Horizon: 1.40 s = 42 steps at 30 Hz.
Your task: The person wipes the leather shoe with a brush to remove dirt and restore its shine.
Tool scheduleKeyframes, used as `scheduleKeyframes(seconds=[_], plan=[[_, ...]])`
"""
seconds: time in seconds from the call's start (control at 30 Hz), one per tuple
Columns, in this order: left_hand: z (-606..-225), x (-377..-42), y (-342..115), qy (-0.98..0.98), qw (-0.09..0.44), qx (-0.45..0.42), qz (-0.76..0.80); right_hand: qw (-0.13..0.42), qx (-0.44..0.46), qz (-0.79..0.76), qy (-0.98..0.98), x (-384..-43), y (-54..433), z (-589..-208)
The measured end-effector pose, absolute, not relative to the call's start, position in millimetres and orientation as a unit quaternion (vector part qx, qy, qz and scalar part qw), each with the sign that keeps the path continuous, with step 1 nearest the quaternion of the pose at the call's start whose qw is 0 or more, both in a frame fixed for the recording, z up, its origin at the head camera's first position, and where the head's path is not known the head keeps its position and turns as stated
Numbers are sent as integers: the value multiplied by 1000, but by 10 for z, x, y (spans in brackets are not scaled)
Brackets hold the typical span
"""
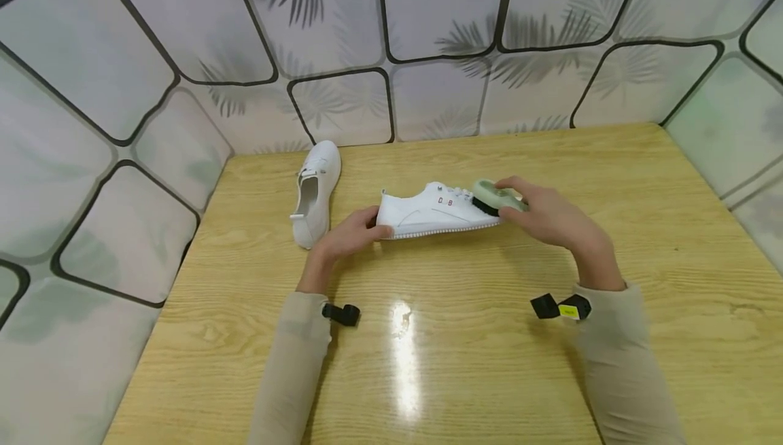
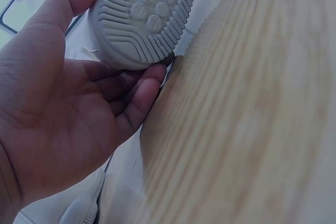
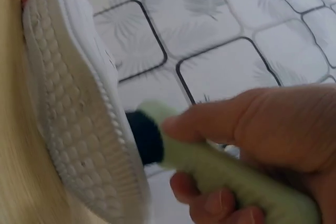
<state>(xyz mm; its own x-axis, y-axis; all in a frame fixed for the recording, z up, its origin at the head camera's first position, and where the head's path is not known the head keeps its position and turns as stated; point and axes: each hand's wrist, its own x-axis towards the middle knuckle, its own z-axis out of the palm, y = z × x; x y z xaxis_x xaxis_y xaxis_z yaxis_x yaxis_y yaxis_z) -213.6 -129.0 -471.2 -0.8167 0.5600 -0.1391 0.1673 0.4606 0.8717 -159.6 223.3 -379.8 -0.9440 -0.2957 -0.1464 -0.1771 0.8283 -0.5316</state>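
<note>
A white sneaker (image 1: 428, 214) is tilted on its side above the wooden table, its ridged sole (image 3: 84, 114) facing the person. My left hand (image 1: 355, 231) grips the heel, thumb on the sole's edge and fingers curled behind, as the left wrist view shows. In my right hand (image 1: 544, 214) is a pale green brush (image 1: 489, 193) with dark bristles (image 3: 144, 137). Those bristles press on the sneaker's toe area, just ahead of the laces. The right thumb lies along the brush handle and the fingers curl beneath it.
A second white sneaker (image 1: 315, 193) stands at the table's back left, beside my left hand, toe toward the wall. The wooden table (image 1: 465, 357) meets a patterned wall covering (image 1: 434, 102) at the back and on both sides.
</note>
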Motion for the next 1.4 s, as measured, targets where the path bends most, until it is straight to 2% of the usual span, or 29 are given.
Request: scheduleKeyframes(seconds=[0.13,0.37,0.6,0.77,1.03,1.2,1.3,1.4], plan=[[-4702,-2140,-1300,833,205,213,467,104,-90,-246,959,-1636,2287,-3820],[-4705,-2128,-1287,834,205,214,465,112,-141,-274,945,-1637,2233,-3802],[-4725,-2113,-1288,832,203,211,472,99,-122,-242,958,-1660,2316,-3781],[-4722,-2116,-1290,832,199,211,473,111,-168,-294,934,-1696,2275,-3801],[-4708,-2111,-1300,834,206,205,469,106,-144,-246,953,-1646,2338,-3795],[-4712,-2109,-1297,836,204,205,467,132,-181,-270,936,-1626,2367,-3790],[-4716,-2121,-1283,837,203,211,462,139,-164,-268,939,-1605,2478,-3768],[-4712,-2128,-1282,836,203,209,464,124,-152,-244,950,-1624,2551,-3781]])
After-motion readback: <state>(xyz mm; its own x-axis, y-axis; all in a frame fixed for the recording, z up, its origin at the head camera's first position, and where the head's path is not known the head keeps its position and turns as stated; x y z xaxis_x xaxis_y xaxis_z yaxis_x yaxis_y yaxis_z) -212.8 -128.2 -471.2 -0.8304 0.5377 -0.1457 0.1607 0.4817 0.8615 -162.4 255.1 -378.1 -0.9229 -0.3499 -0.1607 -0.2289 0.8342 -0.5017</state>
